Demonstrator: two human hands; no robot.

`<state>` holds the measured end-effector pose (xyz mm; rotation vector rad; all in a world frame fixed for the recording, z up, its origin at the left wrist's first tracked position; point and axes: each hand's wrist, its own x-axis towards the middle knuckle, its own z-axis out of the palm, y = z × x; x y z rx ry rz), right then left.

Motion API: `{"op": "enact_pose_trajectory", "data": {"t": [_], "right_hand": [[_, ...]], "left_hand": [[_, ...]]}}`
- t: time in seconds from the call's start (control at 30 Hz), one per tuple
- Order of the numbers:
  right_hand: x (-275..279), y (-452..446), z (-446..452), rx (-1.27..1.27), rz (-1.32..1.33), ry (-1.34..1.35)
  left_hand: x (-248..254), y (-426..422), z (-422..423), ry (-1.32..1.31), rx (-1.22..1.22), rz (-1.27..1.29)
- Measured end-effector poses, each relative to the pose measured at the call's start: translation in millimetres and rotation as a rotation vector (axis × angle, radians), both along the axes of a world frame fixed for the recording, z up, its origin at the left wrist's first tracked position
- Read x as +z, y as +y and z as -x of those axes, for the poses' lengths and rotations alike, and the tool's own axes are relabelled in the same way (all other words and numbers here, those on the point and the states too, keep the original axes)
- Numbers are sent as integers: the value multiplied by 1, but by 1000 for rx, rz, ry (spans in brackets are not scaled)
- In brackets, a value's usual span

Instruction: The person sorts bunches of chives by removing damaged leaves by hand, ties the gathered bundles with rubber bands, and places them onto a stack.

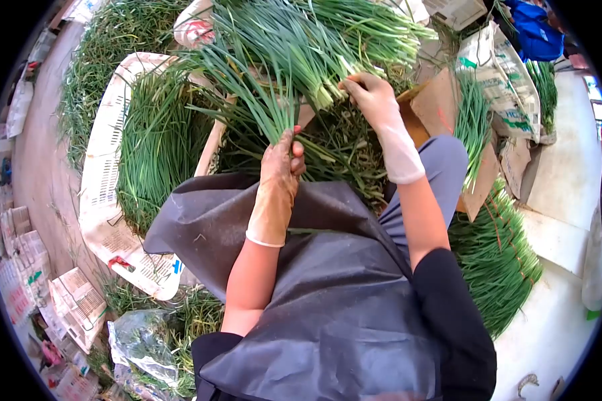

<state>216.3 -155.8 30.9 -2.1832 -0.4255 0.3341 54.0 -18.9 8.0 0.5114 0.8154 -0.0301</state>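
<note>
My left hand (284, 160), in a thin, stained glove, is closed round the lower ends of a bunch of long green stalks (264, 110), whose leaves fan up and to the left. My right hand (370, 97), in a pale glove, has its thumb and fingers pinched together at the whitish cut ends of a large pile of green stalks (274, 47). What those fingers hold, if anything, is too small to make out. Loose leaves (348, 157) lie below and between my hands.
A white plastic basket (100, 160) at the left holds green stalks. Tied bundles (495, 260) lie to the right, near cardboard (438, 107) and a newspaper-wrapped bundle (505, 80). A dark apron (328, 287) covers my lap. A clear plastic bag (144, 341) is at the lower left.
</note>
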Motion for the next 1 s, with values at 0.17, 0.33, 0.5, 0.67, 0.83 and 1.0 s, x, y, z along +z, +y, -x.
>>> {"op": "enact_pose_trajectory", "data": {"t": [0.17,0.33,0.5,0.67,0.83,1.0], "right_hand": [[-23,-38,64,436,171,-32],[-22,-22,77,266,435,-247],[-29,49,19,8,665,-392],[-7,21,36,-72,-134,89],[-10,-3,103,82,-406,348],[-15,-1,92,14,-292,582]], "left_hand": [[19,18,10,-313,227,-246],[45,19,20,-593,176,-145],[10,5,6,-339,115,71],[4,3,5,-235,178,-8],[1,-9,-7,-46,210,-107],[-17,-9,-10,-22,111,-197]]}}
